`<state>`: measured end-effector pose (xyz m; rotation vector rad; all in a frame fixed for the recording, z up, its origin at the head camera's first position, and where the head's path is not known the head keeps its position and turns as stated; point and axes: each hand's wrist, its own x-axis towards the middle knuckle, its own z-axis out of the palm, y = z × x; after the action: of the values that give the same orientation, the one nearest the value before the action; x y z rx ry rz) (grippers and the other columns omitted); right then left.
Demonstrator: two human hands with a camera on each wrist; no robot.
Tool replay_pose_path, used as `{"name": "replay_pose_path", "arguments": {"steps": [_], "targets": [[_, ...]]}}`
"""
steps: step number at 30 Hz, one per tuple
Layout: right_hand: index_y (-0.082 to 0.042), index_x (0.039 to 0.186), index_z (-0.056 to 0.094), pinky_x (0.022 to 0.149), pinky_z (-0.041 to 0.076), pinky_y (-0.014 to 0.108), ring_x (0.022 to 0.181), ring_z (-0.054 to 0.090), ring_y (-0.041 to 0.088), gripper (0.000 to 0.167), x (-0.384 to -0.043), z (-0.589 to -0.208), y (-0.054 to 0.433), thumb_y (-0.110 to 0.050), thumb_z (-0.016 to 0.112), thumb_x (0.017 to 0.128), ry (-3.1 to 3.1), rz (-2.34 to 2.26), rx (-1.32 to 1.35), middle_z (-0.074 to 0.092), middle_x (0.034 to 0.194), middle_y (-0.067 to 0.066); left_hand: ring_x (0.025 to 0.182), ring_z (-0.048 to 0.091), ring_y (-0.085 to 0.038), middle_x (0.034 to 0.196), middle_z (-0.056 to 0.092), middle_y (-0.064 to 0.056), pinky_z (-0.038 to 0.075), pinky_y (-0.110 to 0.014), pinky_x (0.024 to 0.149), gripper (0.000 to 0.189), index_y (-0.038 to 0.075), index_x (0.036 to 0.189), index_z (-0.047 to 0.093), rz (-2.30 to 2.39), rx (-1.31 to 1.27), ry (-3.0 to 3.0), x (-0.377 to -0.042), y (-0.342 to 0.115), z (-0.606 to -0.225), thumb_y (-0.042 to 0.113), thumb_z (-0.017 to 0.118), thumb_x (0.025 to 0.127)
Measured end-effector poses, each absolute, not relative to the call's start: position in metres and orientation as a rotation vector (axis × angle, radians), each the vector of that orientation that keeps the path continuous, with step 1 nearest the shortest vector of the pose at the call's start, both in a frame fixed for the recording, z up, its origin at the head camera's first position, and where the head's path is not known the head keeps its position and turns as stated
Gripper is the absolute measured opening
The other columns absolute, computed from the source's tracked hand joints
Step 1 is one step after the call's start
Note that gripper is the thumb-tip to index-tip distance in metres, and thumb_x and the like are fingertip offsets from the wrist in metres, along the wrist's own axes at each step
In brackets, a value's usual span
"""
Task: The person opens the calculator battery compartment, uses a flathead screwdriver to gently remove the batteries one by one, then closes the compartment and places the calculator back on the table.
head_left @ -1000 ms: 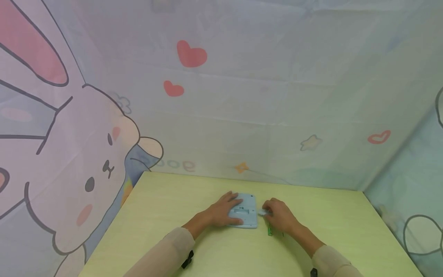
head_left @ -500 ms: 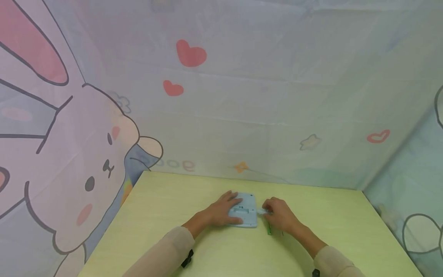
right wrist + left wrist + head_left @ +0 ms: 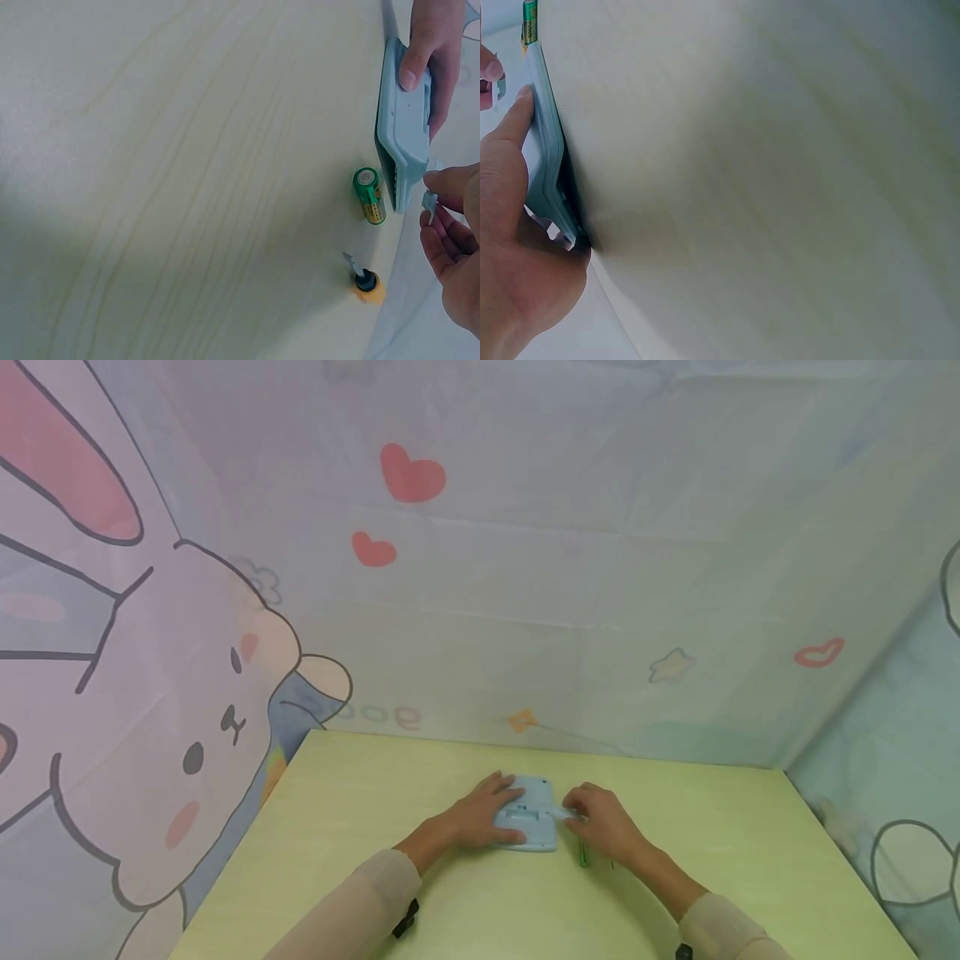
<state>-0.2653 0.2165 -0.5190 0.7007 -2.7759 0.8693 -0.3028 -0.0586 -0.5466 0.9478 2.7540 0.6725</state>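
A flat light blue device (image 3: pixel 534 837), shaped like a desktop calculator, lies back side up on the table, its battery slot uncovered. Across its left part rests my left hand (image 3: pixel 480 817), fingers spread and thumb extended over the back; the right wrist view shows the thumb (image 3: pixel 409 79) on the casing. My right hand (image 3: pixel 603 818) pinches a small light blue battery cover (image 3: pixel 430 201) between thumb and fingers. That cover overlaps the device's right edge in the head view. A green battery (image 3: pixel 369 196) stands beside the device, below the right hand in the head view.
Near the battery, a screwdriver (image 3: pixel 366 282) with a metal tip and yellow-orange handle is on the pale yellow table (image 3: pixel 360 827). Behind the table hangs a printed cloth (image 3: pixel 525 610) with hearts and a rabbit.
My right hand has moved slightly left, bringing the pinched battery cover from beside the device to overlapping its right edge. The left hand stays on the device.
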Motion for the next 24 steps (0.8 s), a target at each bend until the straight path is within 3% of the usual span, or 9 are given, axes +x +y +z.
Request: {"name": "replay_pose_path", "arguments": {"steps": [15, 24], "targets": [[0.0, 0.109, 0.076, 0.083, 0.06, 0.039, 0.092, 0.069, 0.021, 0.02, -0.268, -0.52, 0.208, 0.002, 0.081, 0.09, -2.765, 0.894, 0.703, 0.07, 0.1, 0.005, 0.164, 0.009, -0.029, 0.175, 0.023, -0.003, 0.028, -0.053, 0.126, 0.085, 0.022, 0.165, 0.04, 0.657, 0.947, 2.762, -0.307, -0.057, -0.549, 0.064, 0.069, 0.096], [-0.002, 0.105, 0.077, 0.085, 0.061, 0.041, 0.093, 0.069, 0.022, 0.017, -0.266, -0.524, 0.201, 0.003, 0.08, 0.089, -2.753, 0.945, 0.648, 0.07, 0.101, 0.006, 0.163, 0.011, -0.031, 0.175, 0.024, -0.005, 0.029, -0.055, 0.125, 0.086, 0.02, 0.165, 0.041, 0.661, 0.94, 2.758, -0.305, -0.057, -0.547, 0.062, 0.069, 0.096]]}}
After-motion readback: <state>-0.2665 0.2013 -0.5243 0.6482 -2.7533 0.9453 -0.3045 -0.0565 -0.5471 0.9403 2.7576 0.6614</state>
